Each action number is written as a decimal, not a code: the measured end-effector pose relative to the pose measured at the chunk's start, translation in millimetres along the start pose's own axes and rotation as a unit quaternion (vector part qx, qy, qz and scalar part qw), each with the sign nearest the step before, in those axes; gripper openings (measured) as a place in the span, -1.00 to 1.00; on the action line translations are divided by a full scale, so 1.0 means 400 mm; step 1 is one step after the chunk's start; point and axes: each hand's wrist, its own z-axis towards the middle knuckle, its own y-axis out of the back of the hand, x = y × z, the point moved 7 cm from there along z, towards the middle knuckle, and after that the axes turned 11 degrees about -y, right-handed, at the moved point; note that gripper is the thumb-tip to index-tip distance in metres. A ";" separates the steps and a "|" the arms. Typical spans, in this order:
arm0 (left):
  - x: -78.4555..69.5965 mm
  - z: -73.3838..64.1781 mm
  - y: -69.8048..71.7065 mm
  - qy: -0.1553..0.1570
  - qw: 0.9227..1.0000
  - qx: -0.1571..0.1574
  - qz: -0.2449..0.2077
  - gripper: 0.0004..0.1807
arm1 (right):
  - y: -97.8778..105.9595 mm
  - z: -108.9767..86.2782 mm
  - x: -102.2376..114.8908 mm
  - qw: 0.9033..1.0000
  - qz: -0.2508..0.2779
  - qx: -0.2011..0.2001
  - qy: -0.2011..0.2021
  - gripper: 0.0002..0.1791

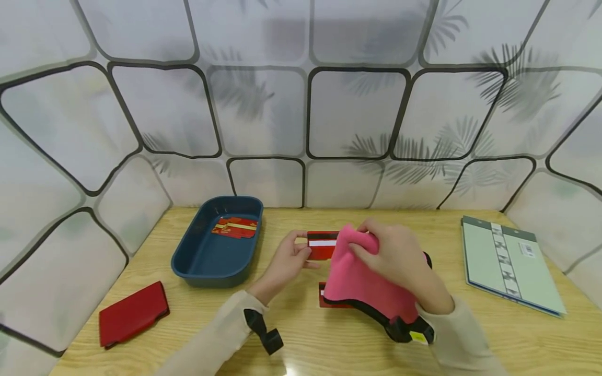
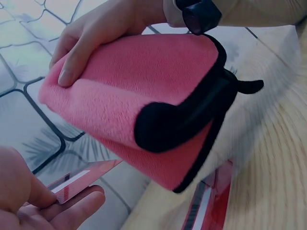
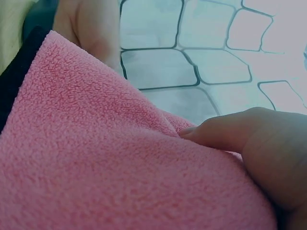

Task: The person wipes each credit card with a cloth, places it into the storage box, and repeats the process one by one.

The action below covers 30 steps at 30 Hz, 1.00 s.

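My left hand (image 1: 289, 256) pinches a red card (image 1: 320, 253) with a black band and a white strip, seen edge-tilted in the left wrist view. A folded pink cloth (image 1: 362, 277) with black edging hangs from my right hand (image 1: 400, 256), which grips its upper fold between thumb and fingers. The cloth overlaps the right part of the held card in the head view. Another red card (image 1: 329, 298) lies on the table below, partly hidden by the cloth. In the right wrist view the pink pile fills most of the picture.
A dark blue tray (image 1: 213, 279) stands at the left with several red and gold cards (image 1: 235, 227) in it. Nearer the front left lies a red wallet-like case (image 1: 134, 314). Pale green folders (image 1: 512, 261) with a patterned band lie at the right. A patterned curtain (image 1: 263, 115) surrounds the table.
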 end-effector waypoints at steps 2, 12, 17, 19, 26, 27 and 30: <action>-0.008 0.008 -0.017 -0.004 1.000 0.012 -0.008 -0.65 | -0.004 -0.001 0.005 1.000 -0.002 0.000 0.005 -0.77; -0.039 0.010 -0.064 -0.026 0.996 0.086 0.000 -0.63 | -0.011 -0.009 0.040 0.998 0.031 0.017 0.058 -0.78; -0.052 -0.002 -0.080 -0.035 0.990 0.131 -0.027 -0.67 | -0.024 -0.011 0.043 0.996 0.036 0.028 0.072 -0.78; -0.064 -0.008 -0.090 -0.051 0.986 0.156 -0.038 -0.69 | -0.030 -0.010 0.042 0.996 0.033 0.028 0.076 -0.78; -0.086 -0.016 -0.105 -0.089 0.977 0.185 -0.052 -0.70 | -0.038 -0.007 0.038 0.997 0.023 0.020 0.069 -0.77; -0.086 -0.016 -0.105 -0.088 0.977 0.184 -0.053 -0.70 | -0.038 -0.008 0.039 0.997 0.021 0.020 0.068 -0.77; -0.083 -0.016 -0.104 -0.088 0.978 0.182 -0.055 -0.69 | -0.037 -0.009 0.042 0.998 0.016 0.017 0.066 -0.77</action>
